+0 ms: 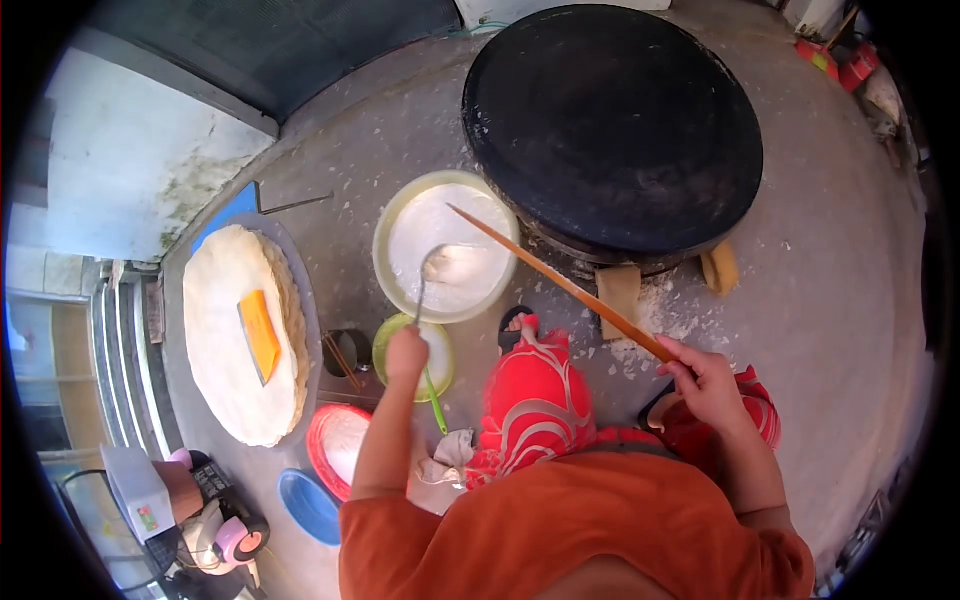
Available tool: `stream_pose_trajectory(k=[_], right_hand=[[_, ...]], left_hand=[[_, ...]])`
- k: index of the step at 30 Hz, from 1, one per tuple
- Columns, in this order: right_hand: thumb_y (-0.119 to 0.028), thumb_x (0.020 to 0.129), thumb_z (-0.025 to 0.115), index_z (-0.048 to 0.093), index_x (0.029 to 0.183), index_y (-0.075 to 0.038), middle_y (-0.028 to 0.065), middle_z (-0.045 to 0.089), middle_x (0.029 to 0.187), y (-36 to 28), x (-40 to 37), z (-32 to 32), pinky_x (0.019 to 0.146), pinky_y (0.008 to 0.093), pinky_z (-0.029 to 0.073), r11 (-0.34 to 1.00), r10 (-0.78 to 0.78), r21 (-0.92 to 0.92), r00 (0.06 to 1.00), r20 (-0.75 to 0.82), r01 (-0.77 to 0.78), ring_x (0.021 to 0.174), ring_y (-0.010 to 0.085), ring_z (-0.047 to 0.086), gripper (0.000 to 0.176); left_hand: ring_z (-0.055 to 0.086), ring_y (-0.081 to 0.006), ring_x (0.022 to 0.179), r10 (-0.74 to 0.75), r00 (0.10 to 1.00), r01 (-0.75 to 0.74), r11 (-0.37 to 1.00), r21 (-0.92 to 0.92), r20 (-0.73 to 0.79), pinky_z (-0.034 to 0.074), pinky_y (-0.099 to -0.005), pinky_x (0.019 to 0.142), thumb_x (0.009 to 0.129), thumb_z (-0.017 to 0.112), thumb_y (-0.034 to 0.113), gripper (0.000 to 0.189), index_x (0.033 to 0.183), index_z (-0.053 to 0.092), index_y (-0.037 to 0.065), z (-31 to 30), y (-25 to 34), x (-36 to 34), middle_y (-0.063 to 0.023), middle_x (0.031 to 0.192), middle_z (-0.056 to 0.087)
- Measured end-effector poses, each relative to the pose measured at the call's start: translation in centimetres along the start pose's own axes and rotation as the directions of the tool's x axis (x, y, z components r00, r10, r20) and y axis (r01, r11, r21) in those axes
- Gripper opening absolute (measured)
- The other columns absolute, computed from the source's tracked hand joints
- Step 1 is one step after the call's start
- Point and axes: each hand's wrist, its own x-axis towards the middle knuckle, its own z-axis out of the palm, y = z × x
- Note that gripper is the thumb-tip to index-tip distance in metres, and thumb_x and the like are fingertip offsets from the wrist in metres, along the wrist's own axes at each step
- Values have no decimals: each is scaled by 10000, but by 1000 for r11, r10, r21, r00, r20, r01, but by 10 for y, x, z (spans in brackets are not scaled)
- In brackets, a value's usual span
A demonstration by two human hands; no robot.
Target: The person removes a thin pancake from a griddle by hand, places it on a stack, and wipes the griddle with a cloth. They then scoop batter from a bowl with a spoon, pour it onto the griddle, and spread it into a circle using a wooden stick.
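My left hand [406, 352] grips the green handle of a metal ladle [450, 266]. Its scoop sits in white batter inside a pale basin [390, 260] on the floor. In my right hand [706, 382] is a long thin wooden stick [560, 282], which slants up-left so that its tip reaches over the basin. A large round black griddle [612, 125] stands just beyond the basin and stick. My knees in red patterned trousers [535, 400] show below the basin.
A stack of thin round flatbreads [225, 340] lies on a tray at left, with an orange-handled scraper [260, 335] on top. A small green bowl [440, 360], a red bowl [335, 445], a blue lid [305, 505] and a metal cup [345, 352] sit nearby. Wooden blocks [618, 290] prop the griddle.
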Motion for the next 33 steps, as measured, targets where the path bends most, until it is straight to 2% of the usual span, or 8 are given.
stream_pose_trajectory(k=[2, 4, 6, 10, 13, 14, 15, 33], right_hand=[[2, 802, 522, 545, 1151, -122, 113, 640, 771, 5, -1, 0, 664, 245, 472, 1000, -14, -23, 1000, -23, 14, 706, 162, 631, 372], [0, 802, 527, 543, 1156, -127, 115, 639, 773, 3, 1, 1, 661, 244, 471, 999, -25, -31, 999, -39, 23, 706, 155, 628, 376], [-3, 802, 532, 540, 1160, -131, 116, 638, 775, 2, -1, 1, 658, 243, 469, 999, -20, -40, 999, -50, 18, 706, 148, 625, 380], [-3, 816, 522, 526, 1185, -152, 61, 637, 762, 2, 1, 2, 593, 211, 445, 998, 10, 59, 1000, -27, -8, 593, 84, 535, 398], [3, 825, 509, 520, 1195, -155, 19, 621, 736, 3, 3, 3, 554, 194, 423, 992, 40, 123, 999, -34, -36, 548, 56, 465, 403], [6, 828, 503, 518, 1198, -153, 0, 610, 722, 3, 3, 2, 536, 189, 413, 991, 29, 132, 998, -58, -21, 536, 47, 436, 403], [6, 828, 503, 518, 1198, -153, 0, 610, 722, 5, 3, 2, 536, 189, 413, 992, 25, 129, 998, -57, -18, 536, 47, 436, 403], [8, 823, 504, 513, 1198, -128, 37, 616, 727, 3, 4, 3, 536, 196, 412, 999, 28, 45, 999, -19, -27, 538, 59, 468, 399]], left_hand=[[600, -365, 702, 93, 992, -87, 994, 71, -85, 471, -423, 623, 817, 459, 152, 243, 759, 595, -40, 59, -19, 19, -249, 756, 594], [498, -194, 494, -12, 933, 167, 900, -403, 360, 394, -295, 415, 848, 427, 155, 227, 886, 536, -41, 104, -33, 57, -134, 629, 525], [409, -117, 438, 63, 759, 567, 424, -706, 648, 323, -228, 365, 867, 413, 165, 233, 957, 504, -30, 71, -9, 51, -77, 600, 476], [322, -71, 436, 150, 791, 608, -76, -791, 593, 267, -183, 375, 894, 387, 168, 228, 1002, 496, -1, -39, 44, -2, -36, 584, 433], [454, -168, 449, 125, 878, 457, 64, -887, 461, 367, -273, 394, 887, 392, 181, 232, 970, 515, 3, -39, 24, -5, -112, 625, 524], [515, -251, 528, 59, 987, 55, 747, -662, 148, 409, -346, 463, 879, 390, 183, 235, 954, 523, 4, -14, 8, -2, -162, 682, 556], [575, -335, 607, 243, 960, -235, 969, 76, -135, 452, -419, 531, 871, 387, 185, 239, 938, 531, 6, -9, 15, -7, -212, 738, 588], [593, -345, 636, 145, 984, -136, 987, 90, -100, 466, -440, 555, 798, 472, 135, 186, 830, 580, -13, 63, -20, 12, -225, 697, 591]])
